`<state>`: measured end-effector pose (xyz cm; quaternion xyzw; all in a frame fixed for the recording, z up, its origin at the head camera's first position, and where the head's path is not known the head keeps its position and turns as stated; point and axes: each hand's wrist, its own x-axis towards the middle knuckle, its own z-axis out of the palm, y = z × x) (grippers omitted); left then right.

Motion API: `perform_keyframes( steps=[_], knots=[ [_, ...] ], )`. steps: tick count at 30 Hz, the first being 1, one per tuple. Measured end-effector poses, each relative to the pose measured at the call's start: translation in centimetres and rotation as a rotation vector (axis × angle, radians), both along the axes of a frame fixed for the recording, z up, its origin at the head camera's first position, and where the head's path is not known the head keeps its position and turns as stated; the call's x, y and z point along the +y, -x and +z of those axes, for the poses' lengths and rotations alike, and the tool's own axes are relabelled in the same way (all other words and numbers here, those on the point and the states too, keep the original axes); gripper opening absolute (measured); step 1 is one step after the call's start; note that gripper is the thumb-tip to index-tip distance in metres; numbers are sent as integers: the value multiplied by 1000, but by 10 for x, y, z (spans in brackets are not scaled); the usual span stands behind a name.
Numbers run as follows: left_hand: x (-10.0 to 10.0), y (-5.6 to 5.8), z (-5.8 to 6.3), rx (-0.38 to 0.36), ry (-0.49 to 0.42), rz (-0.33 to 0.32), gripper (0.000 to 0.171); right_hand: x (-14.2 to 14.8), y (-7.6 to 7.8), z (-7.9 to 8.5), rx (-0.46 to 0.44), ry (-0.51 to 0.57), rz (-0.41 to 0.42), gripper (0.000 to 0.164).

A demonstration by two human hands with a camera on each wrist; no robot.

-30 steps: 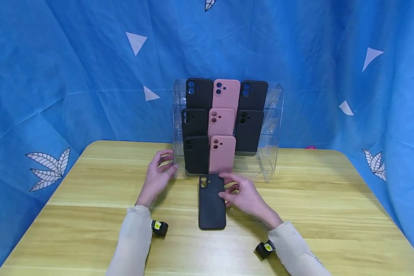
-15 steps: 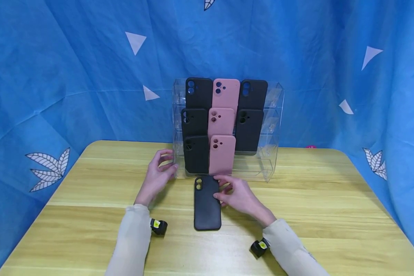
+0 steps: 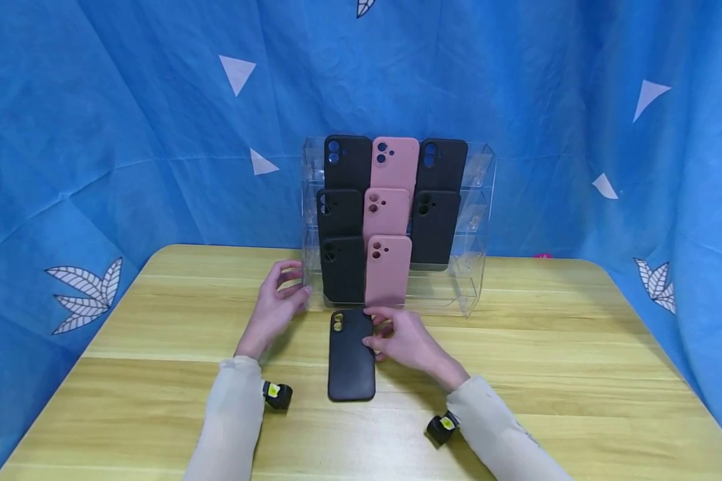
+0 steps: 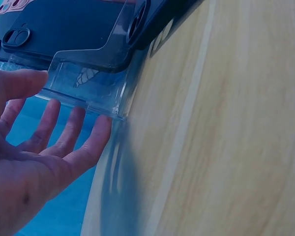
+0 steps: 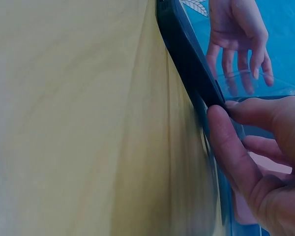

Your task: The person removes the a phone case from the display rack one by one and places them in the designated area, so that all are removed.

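Observation:
A black phone case (image 3: 350,367) is held in front of the clear acrylic stand (image 3: 433,290), its camera cutouts at the upper left. My right hand (image 3: 406,341) pinches its upper right edge between thumb and fingers. Edge-on in the right wrist view, the case (image 5: 187,54) tilts above the table; whether its lower end touches the wood I cannot tell. My left hand (image 3: 277,304) rests its fingertips against the stand's left side. In the left wrist view its fingers (image 4: 73,130) are spread and gently bent along the clear edge.
Black cases (image 3: 343,270) and pink cases (image 3: 388,270) stand in overlapping tiers on the stand, black at left, pink in the middle, black at upper right. The lowest right slot shows no case. Wooden table (image 3: 577,347) surrounds it; a blue curtain (image 3: 156,133) hangs behind.
The right hand has moved left with the black phone case, from before the pink column toward the left black column. The left hand has stayed at the stand's side.

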<state>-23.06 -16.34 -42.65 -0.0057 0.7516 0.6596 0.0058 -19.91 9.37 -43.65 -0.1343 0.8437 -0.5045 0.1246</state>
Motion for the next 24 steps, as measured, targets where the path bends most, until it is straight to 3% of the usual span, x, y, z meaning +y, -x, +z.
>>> perform_keyframes(
  steps=[24],
  knots=[
    [-1, 0, 0, -6, 15, 0, 49, -16, 5, 3, -7, -45, 24, 52]
  ],
)
